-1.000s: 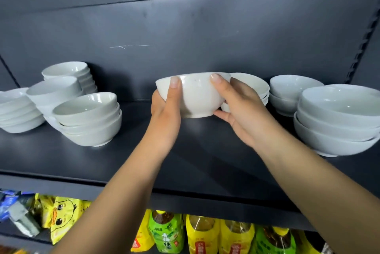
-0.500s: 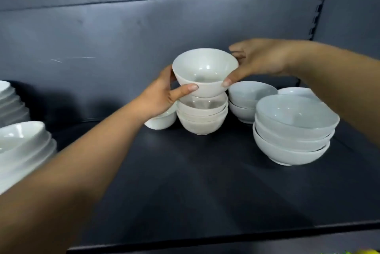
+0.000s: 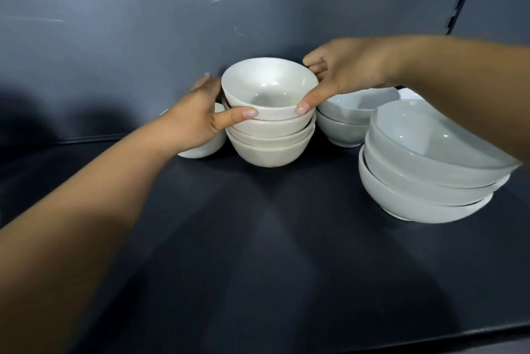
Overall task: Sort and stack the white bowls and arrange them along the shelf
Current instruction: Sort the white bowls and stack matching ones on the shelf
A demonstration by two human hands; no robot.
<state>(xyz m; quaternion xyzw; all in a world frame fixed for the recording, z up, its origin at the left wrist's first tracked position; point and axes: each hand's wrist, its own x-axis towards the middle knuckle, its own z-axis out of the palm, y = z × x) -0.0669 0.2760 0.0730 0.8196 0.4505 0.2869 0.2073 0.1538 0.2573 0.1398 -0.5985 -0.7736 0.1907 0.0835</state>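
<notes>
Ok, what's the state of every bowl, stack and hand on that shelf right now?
top bowl: upright, seated on the middle stack, held by both hands.
middle stack: three nested bowls beneath it, upright.
left hand: grips the top bowl's left side.
right hand: grips its right rim.
small bowl: upright, alone, partly behind the left hand.
two-bowl stack: nested, untouched.
large stack: three nested, untouched.

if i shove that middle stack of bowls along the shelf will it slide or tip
Likely stiff and chip-prone: the middle stack looks like glazed ceramic. On the smooth shelf it should slide rather than tip, being wide and low. The top bowl, gripped by the left hand and right hand, looks slightly tilted and may shift.
</notes>
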